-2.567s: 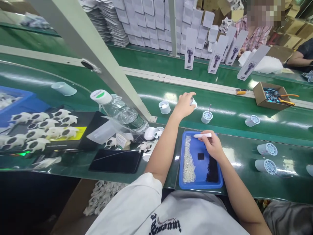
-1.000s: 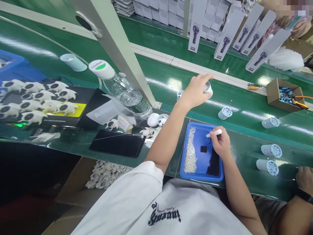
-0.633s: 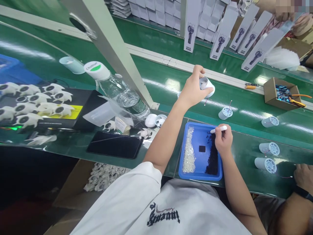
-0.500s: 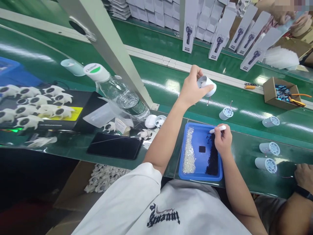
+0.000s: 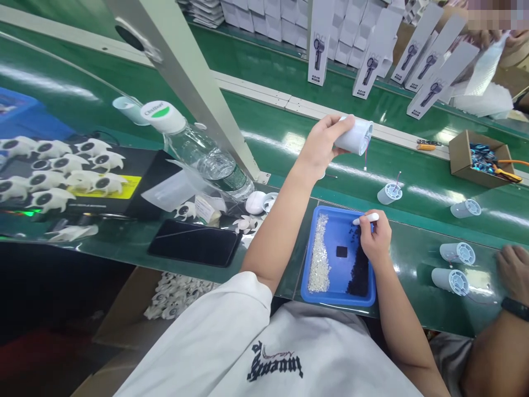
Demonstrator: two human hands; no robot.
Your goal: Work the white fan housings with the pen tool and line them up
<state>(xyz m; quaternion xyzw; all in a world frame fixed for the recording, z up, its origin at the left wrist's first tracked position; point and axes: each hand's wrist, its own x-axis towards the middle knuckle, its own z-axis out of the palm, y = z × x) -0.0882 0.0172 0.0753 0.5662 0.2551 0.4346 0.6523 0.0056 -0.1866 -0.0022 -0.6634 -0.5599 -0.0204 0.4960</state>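
The left hand (image 5: 322, 144) is clamped around a light-blue cylinder (image 5: 355, 135) raised above the green surface (image 5: 297, 165), its far end facing three o'clock and a thin wire hanging from it. The right hand (image 5: 376, 236) pinches a white pen-shaped tool (image 5: 372, 217), its tip pointing toward nine o'clock by the black pieces (image 5: 359, 273) in the blue tray (image 5: 339, 281); I cannot tell whether it touches them. Clear beads (image 5: 319, 262) line the tray's nine o'clock side, with a black square (image 5: 341, 252) between the two heaps. From the right hand, another cylinder (image 5: 389, 193) sits at one o'clock. From the left, a water bottle (image 5: 206, 157) stands at nine, printed white boxes (image 5: 318, 47) at twelve.
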